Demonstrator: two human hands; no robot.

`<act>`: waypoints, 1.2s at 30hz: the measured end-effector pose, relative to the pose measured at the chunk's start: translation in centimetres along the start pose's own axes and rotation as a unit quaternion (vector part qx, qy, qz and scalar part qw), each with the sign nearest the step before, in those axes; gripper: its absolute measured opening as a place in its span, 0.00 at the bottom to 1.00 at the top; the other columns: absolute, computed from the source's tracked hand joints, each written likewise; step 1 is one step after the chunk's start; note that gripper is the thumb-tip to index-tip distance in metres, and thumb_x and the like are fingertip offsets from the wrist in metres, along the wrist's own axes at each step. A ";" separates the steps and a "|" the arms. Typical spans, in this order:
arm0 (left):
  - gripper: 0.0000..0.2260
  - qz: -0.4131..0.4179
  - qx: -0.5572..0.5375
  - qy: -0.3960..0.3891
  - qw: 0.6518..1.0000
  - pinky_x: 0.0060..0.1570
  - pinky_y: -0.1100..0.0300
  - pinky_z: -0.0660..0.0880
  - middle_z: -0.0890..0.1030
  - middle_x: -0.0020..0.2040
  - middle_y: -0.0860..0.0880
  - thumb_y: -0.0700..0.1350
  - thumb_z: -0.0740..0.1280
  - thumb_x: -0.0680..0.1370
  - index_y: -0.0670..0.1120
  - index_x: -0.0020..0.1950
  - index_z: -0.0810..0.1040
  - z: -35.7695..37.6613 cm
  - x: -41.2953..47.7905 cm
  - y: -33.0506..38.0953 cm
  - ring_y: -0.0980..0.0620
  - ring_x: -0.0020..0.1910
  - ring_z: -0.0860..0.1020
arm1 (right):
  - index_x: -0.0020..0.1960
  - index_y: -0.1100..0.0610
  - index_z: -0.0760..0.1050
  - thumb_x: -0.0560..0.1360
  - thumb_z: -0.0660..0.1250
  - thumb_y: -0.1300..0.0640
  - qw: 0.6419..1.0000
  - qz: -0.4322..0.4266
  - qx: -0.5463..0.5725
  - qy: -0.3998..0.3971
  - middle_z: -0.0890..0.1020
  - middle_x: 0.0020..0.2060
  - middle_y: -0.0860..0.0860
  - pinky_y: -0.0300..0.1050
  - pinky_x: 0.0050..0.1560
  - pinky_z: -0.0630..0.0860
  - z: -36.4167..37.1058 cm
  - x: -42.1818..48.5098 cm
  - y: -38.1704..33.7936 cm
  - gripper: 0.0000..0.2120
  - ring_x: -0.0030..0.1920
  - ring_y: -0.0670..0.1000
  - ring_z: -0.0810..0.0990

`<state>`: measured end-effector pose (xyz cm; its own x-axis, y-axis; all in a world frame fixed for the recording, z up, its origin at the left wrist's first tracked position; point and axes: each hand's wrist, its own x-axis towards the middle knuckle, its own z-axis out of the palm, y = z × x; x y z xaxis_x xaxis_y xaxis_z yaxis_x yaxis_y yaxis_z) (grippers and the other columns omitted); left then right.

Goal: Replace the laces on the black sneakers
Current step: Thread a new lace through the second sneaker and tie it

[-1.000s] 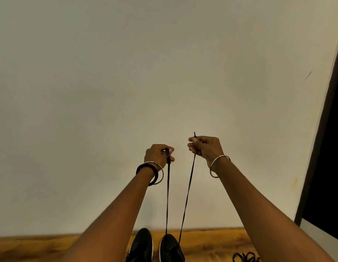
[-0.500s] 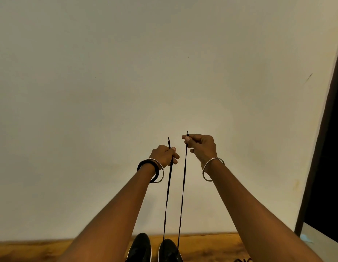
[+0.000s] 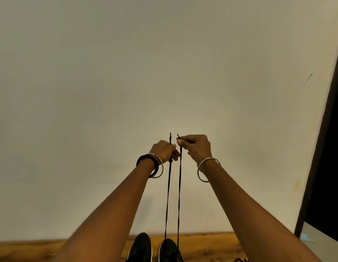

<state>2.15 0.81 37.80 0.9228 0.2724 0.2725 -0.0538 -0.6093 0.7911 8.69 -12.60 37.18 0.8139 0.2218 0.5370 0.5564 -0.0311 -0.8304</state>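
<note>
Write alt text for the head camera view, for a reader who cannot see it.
The left hand and right hand each pinch one end of a black lace pulled taut up from a black sneaker on a wooden surface. A second sneaker stands beside it, before a plain pale wall.

Black sneakers [image 3: 141, 246], black lace [image 3: 179, 186], wall [image 3: 126, 72] — plain off-white, brown wood floor [image 3: 202, 246]
</note>
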 end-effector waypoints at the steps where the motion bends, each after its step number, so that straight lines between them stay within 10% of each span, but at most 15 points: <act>1: 0.20 0.003 0.003 0.002 1.000 0.56 0.54 0.78 0.86 0.41 0.47 0.47 0.56 0.85 0.43 0.45 0.85 0.0 -0.1 0.1 0.46 0.46 0.84 | 0.51 0.56 0.87 0.72 0.78 0.57 1.000 0.001 0.000 0.002 0.87 0.43 0.49 0.45 0.51 0.80 0.0 -0.1 0.1 0.08 0.43 0.39 0.82; 8: 0.21 0.000 0.025 -0.020 0.999 0.57 0.52 0.78 0.86 0.39 0.48 0.47 0.56 0.84 0.45 0.40 0.84 0.0 -0.1 0.4 0.47 0.44 0.84 | 0.48 0.56 0.87 0.73 0.77 0.55 1.000 0.020 0.013 0.005 0.86 0.37 0.47 0.40 0.43 0.75 -0.2 -0.7 0.5 0.06 0.35 0.36 0.80; 13: 0.20 -0.023 0.021 -0.040 0.999 0.55 0.57 0.75 0.86 0.43 0.45 0.47 0.56 0.85 0.42 0.45 0.84 0.7 -1.3 -0.4 0.48 0.46 0.84 | 0.47 0.58 0.84 0.77 0.72 0.57 0.997 0.055 0.056 0.004 0.87 0.38 0.52 0.46 0.47 0.82 -0.9 -1.6 1.2 0.05 0.41 0.51 0.86; 18: 0.19 -0.075 -0.025 -0.045 0.996 0.49 0.50 0.79 0.79 0.33 0.47 0.47 0.55 0.85 0.44 0.44 0.82 2.7 -3.8 -5.3 0.49 0.35 0.80 | 0.51 0.61 0.82 0.80 0.67 0.57 0.991 0.105 0.086 0.018 0.80 0.33 0.53 0.41 0.28 0.74 -1.9 -4.6 4.7 0.07 0.26 0.49 0.72; 23: 0.13 -0.151 0.034 -0.046 0.987 0.52 0.57 0.74 0.80 0.59 0.42 0.44 0.58 0.84 0.45 0.55 0.82 6.6 -7.5 -12.8 0.42 0.57 0.79 | 0.47 0.58 0.85 0.79 0.70 0.57 0.992 0.123 -0.014 -0.002 0.85 0.36 0.51 0.34 0.28 0.70 -2.4 -10.3 11.8 0.06 0.25 0.45 0.74; 29: 0.16 -0.273 0.030 0.031 0.961 0.45 0.51 0.77 0.82 0.49 0.42 0.38 0.56 0.81 0.53 0.65 0.61 12.7 -12.7 -20.5 0.40 0.46 0.82 | 0.50 0.57 0.84 0.77 0.72 0.63 0.981 0.194 -0.022 -0.009 0.86 0.39 0.53 0.35 0.32 0.75 -2.2 -16.6 19.1 0.04 0.30 0.43 0.80; 36: 0.12 -0.316 0.052 0.085 0.944 0.35 0.64 0.71 0.83 0.52 0.51 0.41 0.60 0.82 0.52 0.54 0.82 20.0 -15.9 -25.6 0.53 0.44 0.80 | 0.42 0.53 0.83 0.75 0.74 0.61 0.964 0.267 -0.015 -0.002 0.85 0.35 0.50 0.42 0.39 0.77 0.9 -22.0 26.7 0.05 0.38 0.48 0.83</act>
<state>-3.53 -2.82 2.23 0.6836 0.7153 -0.1450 0.5326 -0.3531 0.7692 5.51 -17.47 3.02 0.9850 0.1693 0.0345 0.0636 -0.1697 -0.9834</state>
